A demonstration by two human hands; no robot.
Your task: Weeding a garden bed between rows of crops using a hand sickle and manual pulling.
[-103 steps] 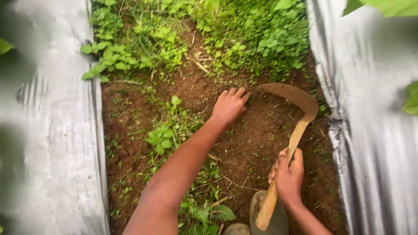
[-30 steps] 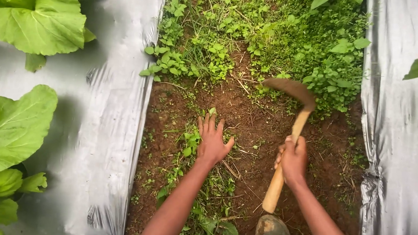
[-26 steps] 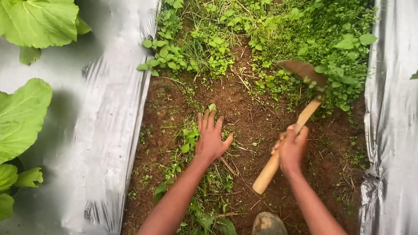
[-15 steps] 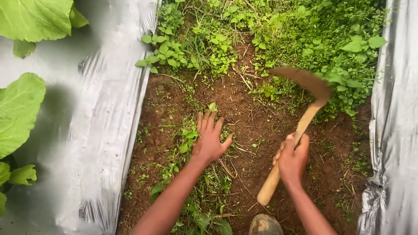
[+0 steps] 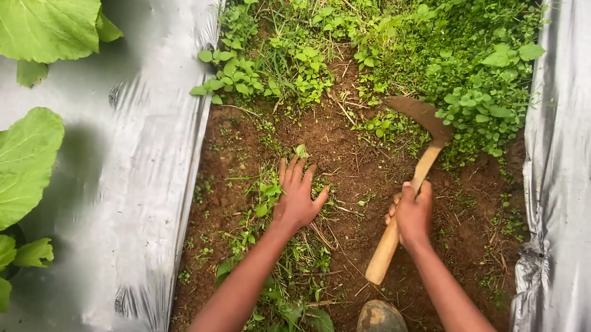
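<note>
Ground: bare brown soil (image 5: 367,178) is seen as a narrow strip running from near to far between 2 sheets of silver plastic.
Left sheet: silver plastic sheet (image 5: 138,173) is spread along the left side, wrinkled at its inner edge.
Right sheet: a second silver plastic cover (image 5: 566,195) is laid along the right side, creased near the bottom.
Big leaves: broad green leaves (image 5: 20,163) are seen at the far left edge, lying over the left sheet.
Weeds, far: a dense patch of weeds (image 5: 443,53) is spread across the far part of the strip, thickest at the right.
Weeds, near: a thinner line of small plants (image 5: 291,277) is seen along the left forearm, down to the near edge.
Left hand: left hand (image 5: 296,197) is laid flat on the soil, palm down, fingers spread and pointed far; nothing is gripped by it. Small green shoots are touched at its fingertips.
Right hand: right hand (image 5: 412,212) is closed tightly around the wooden handle, roughly at its middle.
Sickle: sickle (image 5: 410,176) is held tilted, handle end near, blade far. Its curved, soil-brown blade is set at the near edge of the dense weeds, hooked toward the left.
Boot: 1 muddy boot toe (image 5: 383,323) is seen at the near edge, just beside the handle end.
</note>
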